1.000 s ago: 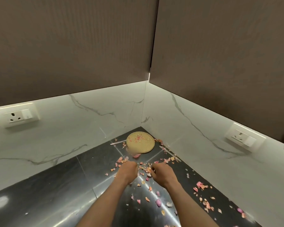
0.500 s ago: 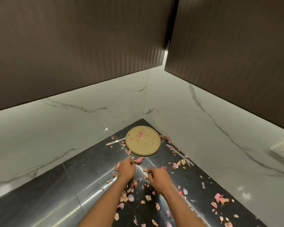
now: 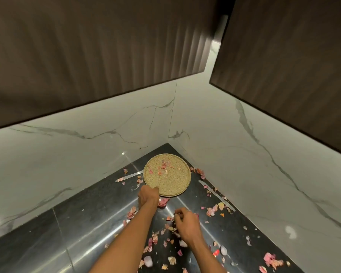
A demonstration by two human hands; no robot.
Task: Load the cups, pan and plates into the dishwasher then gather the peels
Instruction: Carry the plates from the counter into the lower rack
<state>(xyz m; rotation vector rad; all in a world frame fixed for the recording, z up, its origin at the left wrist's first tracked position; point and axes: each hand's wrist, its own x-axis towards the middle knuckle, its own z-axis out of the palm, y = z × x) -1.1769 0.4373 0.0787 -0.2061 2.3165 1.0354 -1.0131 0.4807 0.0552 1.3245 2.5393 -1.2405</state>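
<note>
Pink and orange peels (image 3: 213, 210) lie scattered over the black counter (image 3: 83, 229). A round tan mat (image 3: 171, 180) sits in the far corner with a few peels on it. My left hand (image 3: 148, 197) reaches to the mat's near-left edge, fingers curled down at the rim; whether it grips the mat or peels is hidden. My right hand (image 3: 186, 223) hovers over a cluster of peels in the middle, fingers pinched on small peel pieces.
Two flat metal blades lie by the mat, one on the left (image 3: 129, 176), one along the right wall (image 3: 217, 195). White marble walls (image 3: 87, 154) close the corner. Dark cabinets (image 3: 87, 56) hang low overhead.
My left hand has moved forward to the mat's edge. My right hand stays over the peels, drifting slightly back. The camera has tilted down toward the corner.
</note>
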